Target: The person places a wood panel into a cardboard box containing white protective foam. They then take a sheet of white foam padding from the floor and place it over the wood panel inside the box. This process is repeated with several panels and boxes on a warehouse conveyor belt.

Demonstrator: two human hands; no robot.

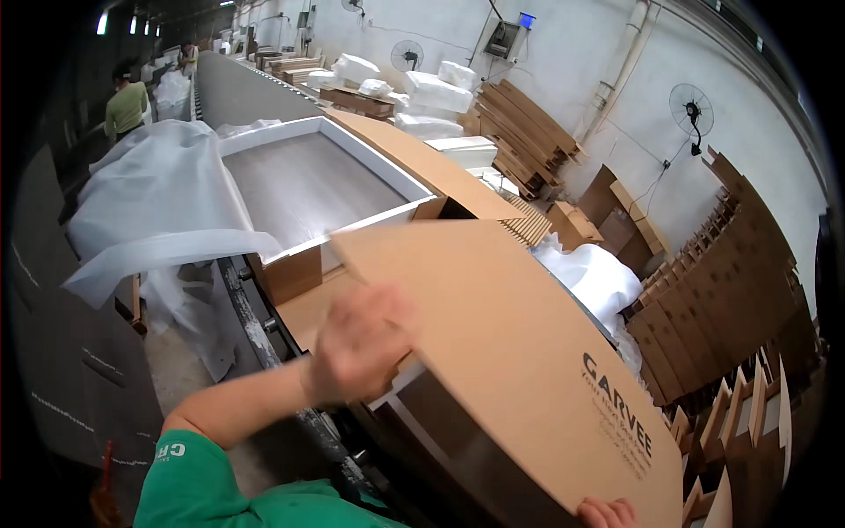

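A large brown cardboard box (519,326) with dark print on its broad face lies tilted in front of me. My left hand (365,339) is curled at the near-left edge of that face, blurred by motion, with its fingertips partly lost against the cardboard. Low in the picture, the fingers of my right hand (607,512) bend over the box's near edge; the rest of that hand is hidden. Just beyond, an open carton holds a grey flat panel (308,180) framed by white foam (378,158). Translucent wrapping sheet (167,194) drapes over the carton's left side.
A roller conveyor (251,326) with a worn metal rail runs beneath the boxes. Flattened cardboard stacks (731,290) stand on the right. White wrapped bundles (436,92) and brown boards (528,132) lie along the wall. A person in a light green top (128,106) stands far left.
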